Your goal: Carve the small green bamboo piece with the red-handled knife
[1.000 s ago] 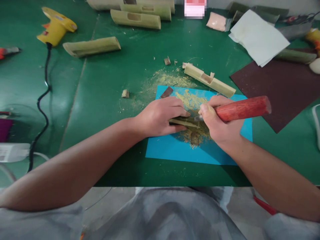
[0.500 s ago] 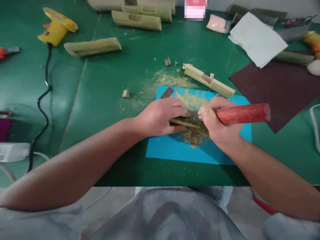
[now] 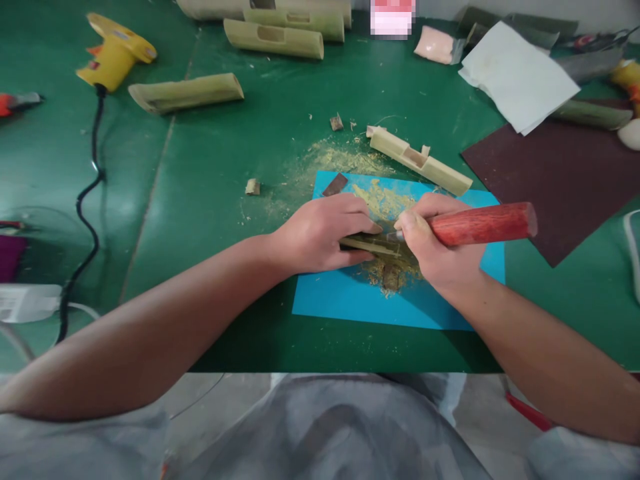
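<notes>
My left hand (image 3: 333, 233) is closed over a piece of bamboo (image 3: 373, 247), pinning it on a blue sheet (image 3: 330, 297). In my right hand (image 3: 433, 240) is a chisel (image 3: 483, 225) with a thick red wooden handle. Its short metal blade shows past my thumb and meets the bamboo, but my fingers hide part of the tip. Yellowish shavings (image 3: 380, 200) and dust lie on the sheet around the work. Just beyond my right hand rests a split bamboo length (image 3: 420, 160) with a square notch. A small brown strip (image 3: 335, 185) lies beyond my left hand.
A yellow glue gun (image 3: 115, 53) with a black cord stands at the far left. Several notched bamboo tubes (image 3: 273, 41) lie at the back, with another bamboo piece (image 3: 187, 93) nearer. On the right are dark brown sandpaper (image 3: 555, 193) and white paper (image 3: 517, 77).
The chisel's handle has tipped slightly, its end shifting a little left and away from me. My left hand and the bamboo have stayed in place.
</notes>
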Tool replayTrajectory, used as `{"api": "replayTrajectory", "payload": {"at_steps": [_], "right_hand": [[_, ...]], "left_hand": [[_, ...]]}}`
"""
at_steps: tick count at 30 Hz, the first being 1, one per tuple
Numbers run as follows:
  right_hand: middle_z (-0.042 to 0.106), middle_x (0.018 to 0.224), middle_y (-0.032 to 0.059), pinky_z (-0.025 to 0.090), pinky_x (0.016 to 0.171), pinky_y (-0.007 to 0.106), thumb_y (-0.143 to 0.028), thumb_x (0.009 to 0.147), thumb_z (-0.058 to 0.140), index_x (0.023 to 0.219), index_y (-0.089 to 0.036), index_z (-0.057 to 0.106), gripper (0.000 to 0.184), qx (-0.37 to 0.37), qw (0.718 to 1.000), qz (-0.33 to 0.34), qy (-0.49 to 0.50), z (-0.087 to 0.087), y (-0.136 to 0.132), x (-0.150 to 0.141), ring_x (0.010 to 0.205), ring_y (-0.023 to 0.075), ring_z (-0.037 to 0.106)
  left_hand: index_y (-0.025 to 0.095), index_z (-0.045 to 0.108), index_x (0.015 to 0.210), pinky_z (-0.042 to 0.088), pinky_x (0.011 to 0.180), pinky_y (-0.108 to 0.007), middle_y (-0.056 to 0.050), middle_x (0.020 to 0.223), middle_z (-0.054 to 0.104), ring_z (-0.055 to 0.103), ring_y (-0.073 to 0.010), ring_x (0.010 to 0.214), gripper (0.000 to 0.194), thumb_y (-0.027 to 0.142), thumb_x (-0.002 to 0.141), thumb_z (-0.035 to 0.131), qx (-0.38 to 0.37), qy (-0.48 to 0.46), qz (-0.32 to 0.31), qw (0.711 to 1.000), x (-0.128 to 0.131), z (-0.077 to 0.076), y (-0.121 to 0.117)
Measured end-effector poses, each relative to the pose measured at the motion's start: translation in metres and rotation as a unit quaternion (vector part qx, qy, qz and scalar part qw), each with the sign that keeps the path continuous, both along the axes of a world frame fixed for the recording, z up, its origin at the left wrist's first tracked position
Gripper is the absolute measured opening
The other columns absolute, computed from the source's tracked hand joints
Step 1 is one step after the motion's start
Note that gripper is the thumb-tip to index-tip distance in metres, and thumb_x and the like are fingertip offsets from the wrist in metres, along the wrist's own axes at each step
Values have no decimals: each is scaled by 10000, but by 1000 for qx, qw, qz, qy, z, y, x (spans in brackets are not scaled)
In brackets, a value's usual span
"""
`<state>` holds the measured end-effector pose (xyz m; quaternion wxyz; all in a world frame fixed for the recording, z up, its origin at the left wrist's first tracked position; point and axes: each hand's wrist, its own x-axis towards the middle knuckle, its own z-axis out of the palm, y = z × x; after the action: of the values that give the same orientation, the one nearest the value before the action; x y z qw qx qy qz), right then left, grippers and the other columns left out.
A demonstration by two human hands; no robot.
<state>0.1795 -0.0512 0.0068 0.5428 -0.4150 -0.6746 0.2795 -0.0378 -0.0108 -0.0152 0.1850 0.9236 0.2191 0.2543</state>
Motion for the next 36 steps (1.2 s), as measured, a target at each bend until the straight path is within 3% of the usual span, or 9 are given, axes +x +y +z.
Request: {"api": "replayTrajectory", "payload": {"at_steps": [8,14,19,28,32,36], "right_hand": [[608,584,-18,498,509,369,-481,946,725,629,-281,536,420,-2,1000,18,8,0,2,-1,503,150,543],[414,544,-38,407,452,359,-409,930,723,602,-271,385,490,3,999,-21,29,-3,0,2,469,126,413],[561,588,-6,474,498,395,-498,954,701,635,-291,503,428,23,996,-75,51,-10,-2,1,519,164,541],[641,623,-7,524,534,389,-521,948,723,648,-289,569,409,-5,999,-14,32,-6,-2,-1,531,160,579],[607,604,-15,514,526,382,-472,940,735,657,-292,539,389,-10,1000,0,11,-5,-1,2,523,158,555],[513,556,-31,476,492,381,-452,924,742,629,-286,464,438,-5,999,-39,5,-5,-1,3,489,150,489]], "left_hand": [[197,725,1028,548,795,-306,-69,945,731,687,-194,889,220,399,942,700,7,5,2,1000,-1,1,0],[195,735,1052,552,823,-320,-81,965,734,688,-201,911,242,412,959,679,-9,28,3,1000,-1,3,0],[200,734,1091,551,857,-319,-84,1008,747,697,-204,951,245,398,963,665,-17,35,12,999,-2,2,0],[190,730,1076,551,877,-324,-96,1017,742,693,-211,969,247,397,958,667,-32,63,18,997,-1,7,-2],[194,732,1062,551,871,-324,-89,991,735,691,-208,948,237,397,959,666,-31,64,20,997,-1,7,-2],[196,735,1057,557,859,-333,-91,991,741,699,-215,949,238,400,948,682,-25,39,15,999,-1,3,-1]]}}
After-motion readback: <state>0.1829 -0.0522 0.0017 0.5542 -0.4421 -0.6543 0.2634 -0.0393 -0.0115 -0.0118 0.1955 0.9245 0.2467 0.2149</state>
